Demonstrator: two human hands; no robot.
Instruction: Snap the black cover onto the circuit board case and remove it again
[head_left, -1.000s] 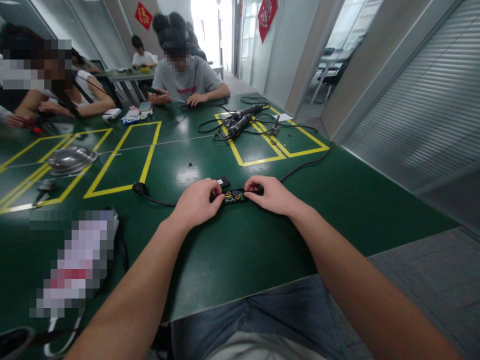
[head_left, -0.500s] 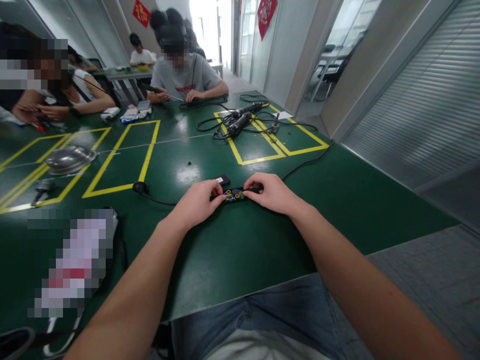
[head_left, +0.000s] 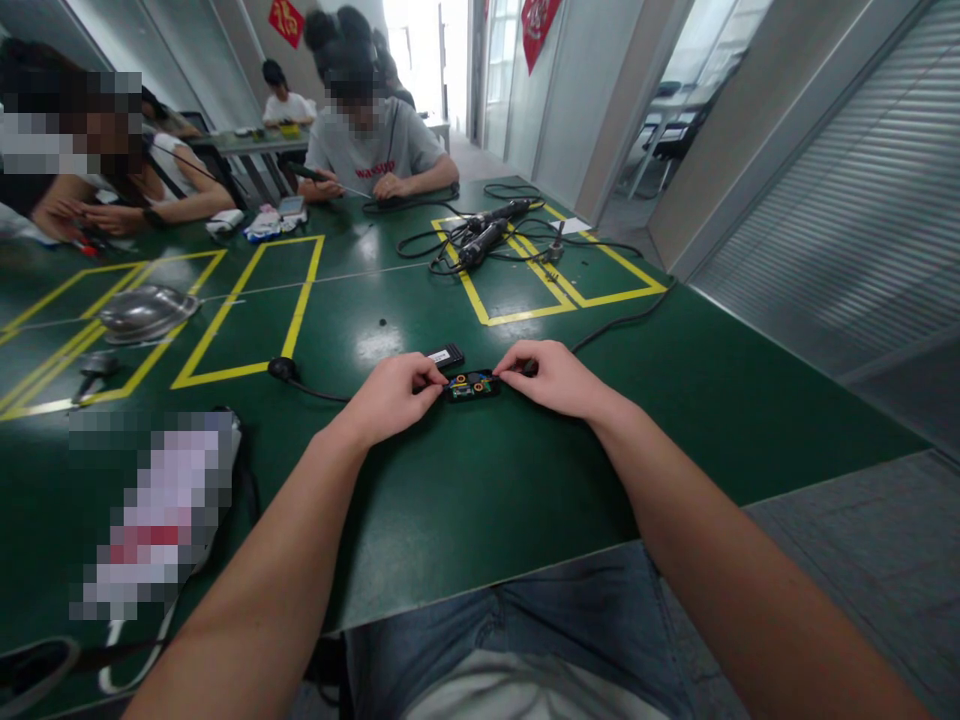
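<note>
A small black device [head_left: 471,385] with orange and coloured parts showing inside lies on the green table [head_left: 480,480] in front of me. My left hand [head_left: 394,395] pinches its left end with closed fingers. My right hand [head_left: 551,377] pinches its right end, where a black cable [head_left: 615,325] runs off to the right. Just behind the device lies a small black cover [head_left: 445,356] with a white label.
A black plug and cord [head_left: 283,370] lie to the left. Yellow tape boxes mark the table. Soldering tools and tangled cables [head_left: 484,235] sit farther back, a metal dish [head_left: 142,312] at left. Other people work at the far end. The table edge is near my lap.
Both hands stay pinched on the device; it has turned slightly and more of its inside shows. The view shifted a little.
</note>
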